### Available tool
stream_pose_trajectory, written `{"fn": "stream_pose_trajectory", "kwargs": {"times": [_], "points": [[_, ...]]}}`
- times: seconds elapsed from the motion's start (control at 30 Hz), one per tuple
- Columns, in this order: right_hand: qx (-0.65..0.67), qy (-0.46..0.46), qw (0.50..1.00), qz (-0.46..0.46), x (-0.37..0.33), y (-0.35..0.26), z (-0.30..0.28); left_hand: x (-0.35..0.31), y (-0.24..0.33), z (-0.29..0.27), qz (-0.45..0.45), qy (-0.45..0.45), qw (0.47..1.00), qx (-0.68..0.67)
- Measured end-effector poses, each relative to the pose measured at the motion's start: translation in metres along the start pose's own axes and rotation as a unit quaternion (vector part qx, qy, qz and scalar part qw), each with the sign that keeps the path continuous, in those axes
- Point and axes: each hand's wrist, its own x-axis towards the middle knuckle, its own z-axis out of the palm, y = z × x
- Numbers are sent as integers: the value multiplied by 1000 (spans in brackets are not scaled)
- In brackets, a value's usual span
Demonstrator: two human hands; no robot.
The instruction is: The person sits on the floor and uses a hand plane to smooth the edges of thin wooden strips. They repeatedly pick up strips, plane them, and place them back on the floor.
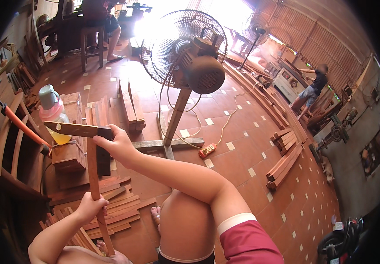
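My right hand (118, 144) is closed on the black part of what looks like a try square. Its flat metal blade (73, 129), with a round hole near the tip, points left across the upper end of a slim wooden strip (94, 176). A black piece hangs just below that hand, beside the strip. Lower down, my left hand (92, 207) wraps round the same strip, which stands nearly upright, tilted slightly. Its lower end runs down by my legs. My bare knee (187, 224) is at the bottom middle.
Stacked wooden strips (119, 211) lie below my hands. A pink-and-yellow jug (58, 116) with a grey cup stands on a wooden block at left, near an orange tube (25, 128). Ahead is a stand fan (190, 57); a power strip (207, 150) lies nearby. Two other people are farther off.
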Motion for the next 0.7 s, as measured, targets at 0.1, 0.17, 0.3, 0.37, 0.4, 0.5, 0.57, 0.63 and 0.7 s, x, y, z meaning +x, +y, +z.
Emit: {"fn": "stream_pose_trajectory", "kwargs": {"times": [0.1, 0.17, 0.3, 0.37, 0.4, 0.5, 0.57, 0.63, 0.7], "points": [[2, -4, 1000, 2, -1, -2, 0, 0, -1, 0, 6, 0, 1000, 5], [7, -3, 1000, -8, 0, 1, 0, 1, -1, 0, 6, -1, 1000, 7], [13, -1, 1000, -2, -1, -2, 0, 2, -2, -1, 9, -1, 1000, 11], [14, 0, 1000, -2, -2, -3, 0, 1, -1, 0, 4, 5, 1000, 13], [14, -1, 1000, -2, -1, -3, 1, 0, 0, 0, 2, 9, 1000, 14], [20, 1, 1000, -4, 2, 1, 4, -1, 0, -1, 1, 17, 1000, -3], [24, 2, 1000, -1, 2, 2, 3, 1, -3, -3, 4, 14, 1000, 4], [27, 2, 1000, 1, 1, 2, 2, 3, -3, -2, 7, 11, 1000, 9], [29, 2, 1000, -1, 0, 2, -1, 3, -1, 0, 12, 8, 1000, 14]]}}
